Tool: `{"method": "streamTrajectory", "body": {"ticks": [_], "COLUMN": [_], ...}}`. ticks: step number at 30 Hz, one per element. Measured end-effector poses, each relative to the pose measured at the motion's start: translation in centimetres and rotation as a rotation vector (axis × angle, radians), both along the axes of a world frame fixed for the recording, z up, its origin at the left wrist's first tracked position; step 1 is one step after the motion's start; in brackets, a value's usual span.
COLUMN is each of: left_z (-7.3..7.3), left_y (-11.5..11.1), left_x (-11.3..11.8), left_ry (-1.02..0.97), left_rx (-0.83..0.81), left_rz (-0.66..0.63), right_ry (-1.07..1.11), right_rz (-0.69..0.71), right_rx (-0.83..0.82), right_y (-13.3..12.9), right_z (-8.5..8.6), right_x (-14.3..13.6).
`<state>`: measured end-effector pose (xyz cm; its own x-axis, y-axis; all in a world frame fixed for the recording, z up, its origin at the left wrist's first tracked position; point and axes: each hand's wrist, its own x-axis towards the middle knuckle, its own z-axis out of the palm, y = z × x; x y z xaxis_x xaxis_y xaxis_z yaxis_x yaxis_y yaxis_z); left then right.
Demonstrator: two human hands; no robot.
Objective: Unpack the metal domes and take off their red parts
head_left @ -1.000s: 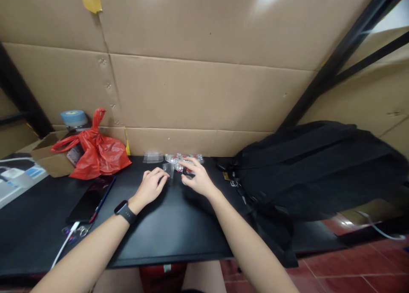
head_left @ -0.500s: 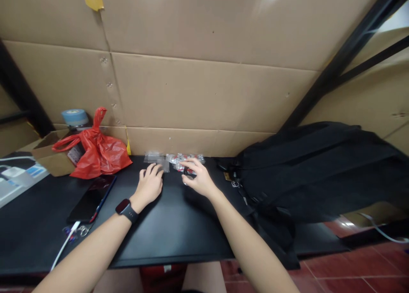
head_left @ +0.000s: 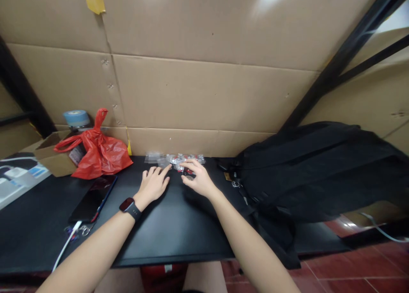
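My left hand [head_left: 154, 184], with a dark smartwatch [head_left: 128, 205] on its wrist, hovers low over the black tabletop. Its fingers are spread and the index fingertip reaches the near edge of the small clear plastic bags [head_left: 154, 157]. To its right, my right hand [head_left: 200, 180] is curved, thumb and index finger a little apart around a small clear thing [head_left: 189, 177], too faint to name. Just behind that hand lie several small clear packets with red and silver bits [head_left: 175, 158], partly covered by its fingers.
A phone [head_left: 92, 199] with a white charging cable lies at left. Behind it stand a red plastic bag [head_left: 102, 152], a cardboard box [head_left: 53, 156] and a blue-lidded bottle [head_left: 76, 117]. A black backpack [head_left: 319, 173] fills the right side. A cardboard wall [head_left: 198, 93] closes the back.
My left hand has shifted right, off the clear bags, and its index finger now stretches towards the packets. My right hand has stayed almost in place.
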<state>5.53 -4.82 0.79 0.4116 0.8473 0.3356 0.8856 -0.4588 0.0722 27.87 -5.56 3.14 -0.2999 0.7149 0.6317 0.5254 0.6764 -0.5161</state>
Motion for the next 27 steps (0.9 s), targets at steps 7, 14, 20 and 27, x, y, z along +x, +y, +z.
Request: {"method": "streamTrajectory", "body": {"ticks": [7,14,20,27], "left_z": [-1.1,-1.0,0.0,-0.3], "left_y": [1.0,1.4,0.9,0.1], "left_x": [-0.2,-0.4,-0.6,-0.8], "left_ry": [0.014,-0.055,-0.202,-0.366], "left_rx": [-0.066,-0.083,0.07,-0.07], "left_rz": [0.063,0.052,-0.007,-0.379], "right_ry": [-0.005,-0.009,0.0,0.003], "right_rz": [0.024,0.038,0.004,-0.053], "right_rx": [-0.018,-0.028,-0.019,-0.057], "right_y": [-0.2,-0.3,-0.3,0.1], "right_z": [0.2,0.2,0.4,0.5], "right_x": [-0.2,-0.4,-0.1,0.9]}}
